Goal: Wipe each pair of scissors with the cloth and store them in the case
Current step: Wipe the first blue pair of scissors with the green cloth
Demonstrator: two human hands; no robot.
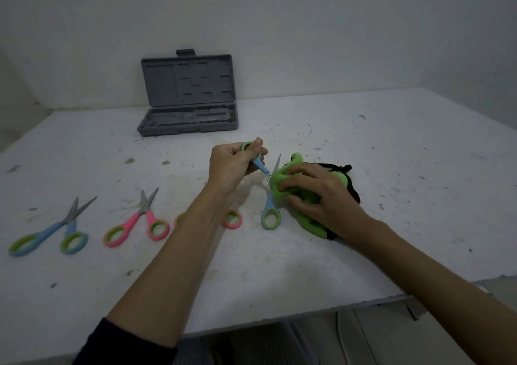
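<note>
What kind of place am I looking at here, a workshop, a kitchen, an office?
Hard to say; most likely a bare utility room or makeshift work corner. A stained, speckled white table stands against plain white walls, with only a grey tool case, open, and scissors laid out. Nothing suggests a kitchen or office.

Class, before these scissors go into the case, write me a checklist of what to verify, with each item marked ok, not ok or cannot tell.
1. Case open, lid up: ok.
2. Left hand grips a handle loop of the held scissors: ok.
3. Right hand presses the cloth on a blade: ok.
4. Blades closed for storing: not ok, they are spread.
5. Blades wiped clean: cannot tell.
6. Other pairs waiting: blue scissors, pink scissors and a second pink pair partly behind the arm lie on the table: ok.
</note>
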